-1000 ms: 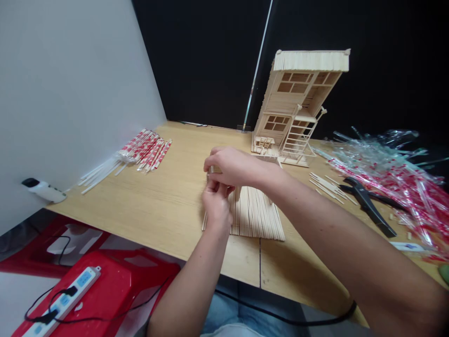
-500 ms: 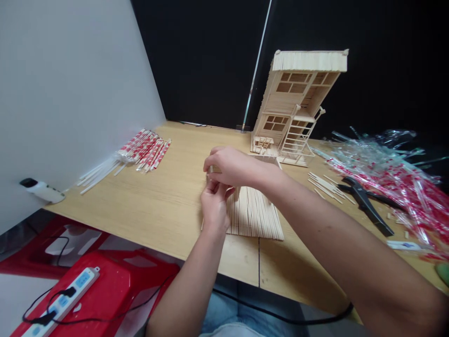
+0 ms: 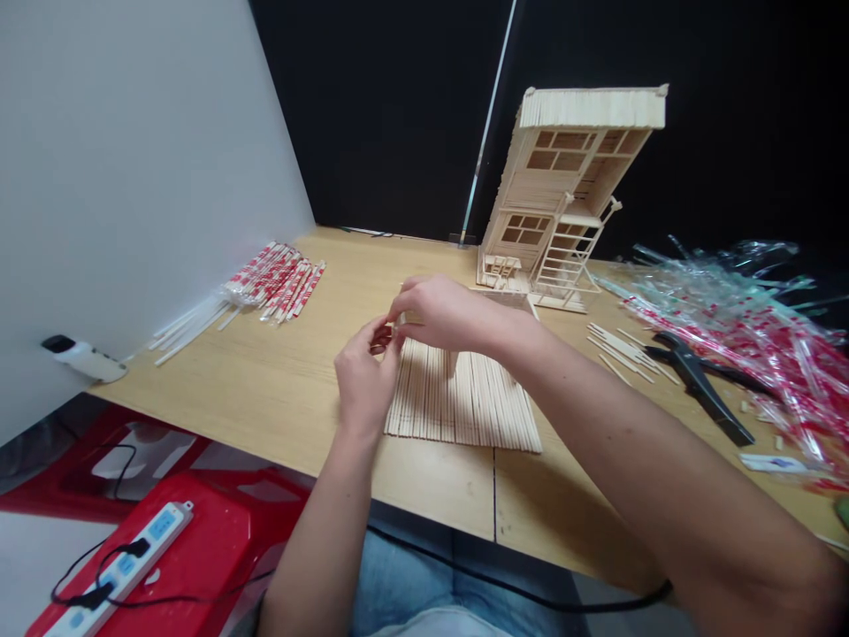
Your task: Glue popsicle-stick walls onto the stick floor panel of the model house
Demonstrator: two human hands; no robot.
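A base of thin wooden sticks (image 3: 464, 416) lies flat on the table in front of me. A short upright wooden piece (image 3: 451, 364) stands on it, and a low wall of sticks shows along its far side. My right hand (image 3: 443, 311) reaches over the base to its far left corner, fingers bent and pinched together. My left hand (image 3: 367, 376) meets it from the left, thumb and fingers closed at the same corner. The fingers hide whatever is between them.
A two-storey stick house (image 3: 563, 186) stands behind the base. Loose sticks (image 3: 623, 349), a black cutter tool (image 3: 707, 389) and crumpled plastic wrappers (image 3: 749, 310) lie to the right. Wrapped chopsticks (image 3: 285, 283) and a small white bottle (image 3: 86, 358) are at left.
My left hand has moved left and slightly up, uncovering the base's left edge. My right hand stays at the far left corner. The camera view has shifted slightly.
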